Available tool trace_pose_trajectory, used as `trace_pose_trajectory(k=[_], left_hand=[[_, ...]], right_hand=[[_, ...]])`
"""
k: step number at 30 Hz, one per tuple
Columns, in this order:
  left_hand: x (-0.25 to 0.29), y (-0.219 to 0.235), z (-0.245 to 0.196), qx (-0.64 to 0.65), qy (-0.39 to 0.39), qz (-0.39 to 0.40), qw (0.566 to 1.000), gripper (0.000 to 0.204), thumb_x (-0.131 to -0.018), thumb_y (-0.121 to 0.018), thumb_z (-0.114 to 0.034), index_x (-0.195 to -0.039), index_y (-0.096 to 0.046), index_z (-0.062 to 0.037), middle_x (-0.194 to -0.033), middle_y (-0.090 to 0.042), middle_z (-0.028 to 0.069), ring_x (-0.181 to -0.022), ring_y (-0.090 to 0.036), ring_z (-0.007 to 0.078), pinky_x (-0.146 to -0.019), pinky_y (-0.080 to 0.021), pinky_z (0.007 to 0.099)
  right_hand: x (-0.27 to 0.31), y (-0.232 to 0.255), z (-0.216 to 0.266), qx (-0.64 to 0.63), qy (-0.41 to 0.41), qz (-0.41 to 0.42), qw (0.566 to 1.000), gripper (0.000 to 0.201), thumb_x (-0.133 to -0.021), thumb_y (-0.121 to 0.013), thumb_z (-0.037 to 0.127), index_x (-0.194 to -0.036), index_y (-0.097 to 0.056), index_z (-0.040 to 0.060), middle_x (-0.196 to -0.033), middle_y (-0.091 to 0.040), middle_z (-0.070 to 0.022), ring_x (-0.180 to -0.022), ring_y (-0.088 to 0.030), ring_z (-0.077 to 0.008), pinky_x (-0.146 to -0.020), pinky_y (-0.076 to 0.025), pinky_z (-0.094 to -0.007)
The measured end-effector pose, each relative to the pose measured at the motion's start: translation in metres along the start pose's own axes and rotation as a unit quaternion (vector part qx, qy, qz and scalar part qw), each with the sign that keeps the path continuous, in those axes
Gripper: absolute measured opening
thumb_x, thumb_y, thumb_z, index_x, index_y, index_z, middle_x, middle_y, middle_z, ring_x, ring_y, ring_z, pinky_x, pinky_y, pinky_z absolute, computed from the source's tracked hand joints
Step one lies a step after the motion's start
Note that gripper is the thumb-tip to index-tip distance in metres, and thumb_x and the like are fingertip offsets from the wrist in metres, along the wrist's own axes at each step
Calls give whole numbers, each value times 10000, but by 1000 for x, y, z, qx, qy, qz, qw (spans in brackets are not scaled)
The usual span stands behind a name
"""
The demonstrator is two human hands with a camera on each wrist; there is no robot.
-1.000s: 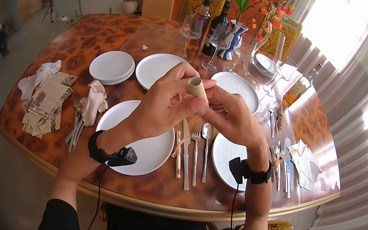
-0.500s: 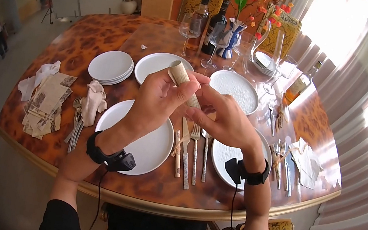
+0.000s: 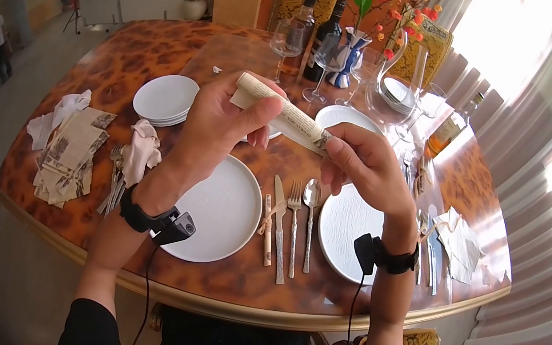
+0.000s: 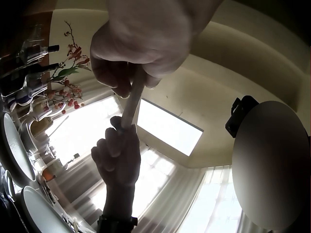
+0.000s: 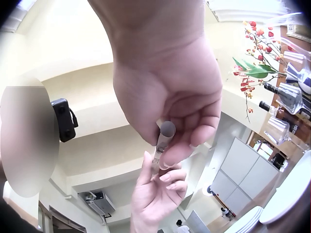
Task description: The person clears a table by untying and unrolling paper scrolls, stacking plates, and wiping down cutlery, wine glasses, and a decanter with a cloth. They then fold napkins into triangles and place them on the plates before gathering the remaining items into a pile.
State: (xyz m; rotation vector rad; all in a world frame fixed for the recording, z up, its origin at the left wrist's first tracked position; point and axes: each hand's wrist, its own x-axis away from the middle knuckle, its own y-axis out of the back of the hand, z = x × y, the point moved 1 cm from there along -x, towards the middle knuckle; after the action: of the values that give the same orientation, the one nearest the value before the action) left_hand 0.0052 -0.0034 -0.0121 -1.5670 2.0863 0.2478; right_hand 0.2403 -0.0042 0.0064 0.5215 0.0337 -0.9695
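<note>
A rolled sheet of printed cream paper (image 3: 287, 116) is held above the table, slanting down from left to right. My left hand (image 3: 220, 118) grips its upper left part between thumb and fingers, and a loose paper edge shows under the roll there. At the lower right end, my right hand (image 3: 371, 169) pinches it between thumb and fingers. The right wrist view shows the hollow end of the paper roll (image 5: 167, 128) between the right hand's thumb and fingers. Below the hands lie a tied paper roll (image 3: 266, 234), a knife (image 3: 278, 228), a fork (image 3: 294, 220) and a spoon (image 3: 311, 216).
White plates (image 3: 214, 228) stand around the table (image 3: 95, 237), with a stack of smaller plates (image 3: 165, 97) at back left. Printed papers (image 3: 72, 155) and a crumpled cloth (image 3: 141, 152) lie left. Wine glasses (image 3: 286, 41), bottles (image 3: 324, 41) and a flower vase (image 3: 347, 59) stand behind.
The paper roll has turned from end-on towards the head camera to lengthwise across the view. My left hand has shifted left; the right hand has moved right and pinches its right end.
</note>
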Motion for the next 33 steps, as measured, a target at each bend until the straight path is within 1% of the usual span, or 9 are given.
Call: trace_pose_trajectory(k=[2, 6, 9, 11, 12, 17, 22, 26, 33], left_hand=[[2, -3, -8, -3, 27, 17, 999, 267, -893, -709, -94, -1121, -606, -1, -891, -648, 50, -741, -620, 82, -621, -506, 212], [0, -7, -11, -70, 19, 45, 996, 314, -850, -703, -3, -1142, -589, -6, -937, -638, 45, -825, -632, 96, -703, -540, 243], [-2, -6, -5, -182, -68, 42, 980, 414, -764, -733, 34, -1150, -592, -24, -939, -649, 64, -869, -652, 164, -745, -535, 309], [0, -12, -6, -505, -235, 128, 820, 459, -705, -743, 28, -1136, -593, -16, -902, -637, 82, -888, -636, 222, -720, -518, 326], [2, -16, -5, -556, -257, 169, 772, 439, -696, -735, -5, -1111, -594, -28, -886, -638, 113, -872, -632, 297, -733, -498, 387], [8, -24, 19, -590, -163, 189, 768, 344, -794, -689, -70, -1111, -563, -29, -849, -657, 158, -782, -644, 356, -662, -496, 427], [5, -22, 12, -398, 22, 98, 912, 341, -852, -585, -63, -1166, -479, 19, -846, -670, 213, -761, -673, 365, -662, -513, 384], [6, -26, 20, -353, -7, 68, 933, 313, -838, -558, -79, -1120, -478, 32, -802, -662, 237, -746, -662, 412, -658, -508, 440], [-8, -4, 22, -520, -141, -76, 839, 225, -753, -569, -53, -967, -575, 16, -649, -620, 228, -609, -630, 414, -581, -502, 468]], right_hand=[[2, 9, 3, 0, -5, 1, 1000, 333, -1030, -501, 291, -990, -621, -17, -666, -614, -15, -538, -578, -63, -478, -462, -201], [3, 18, 1, 1, -28, 25, 999, 362, -1023, -514, 311, -923, -648, -9, -614, -585, 7, -511, -557, -51, -460, -451, -206], [1, 17, -2, 24, -43, 56, 997, 373, -1020, -517, 312, -882, -642, -11, -589, -573, 10, -485, -543, -52, -448, -438, -206], [-2, 11, -7, 33, -47, 64, 996, 381, -1022, -512, 304, -850, -630, -15, -571, -565, 9, -467, -534, -55, -436, -425, -206], [-3, 8, -11, 53, -50, 76, 994, 379, -1021, -513, 302, -858, -636, -18, -577, -571, 7, -475, -546, -56, -443, -433, -207], [-9, -9, -11, 116, -45, 30, 992, 377, -932, -629, 308, -1004, -658, -61, -626, -620, -34, -528, -631, -136, -516, -495, -254], [-21, -21, -29, 58, 67, -38, 995, 350, -898, -641, 262, -990, -638, -76, -617, -619, -63, -544, -608, -116, -541, -491, -267], [-19, -29, -26, 10, -20, -79, 997, 273, -840, -603, 193, -893, -654, -70, -588, -605, -61, -537, -587, -114, -541, -484, -287], [-14, -34, -20, 94, -30, -48, 994, 280, -795, -582, 181, -808, -648, -91, -578, -625, -113, -504, -591, -145, -538, -493, -315]])
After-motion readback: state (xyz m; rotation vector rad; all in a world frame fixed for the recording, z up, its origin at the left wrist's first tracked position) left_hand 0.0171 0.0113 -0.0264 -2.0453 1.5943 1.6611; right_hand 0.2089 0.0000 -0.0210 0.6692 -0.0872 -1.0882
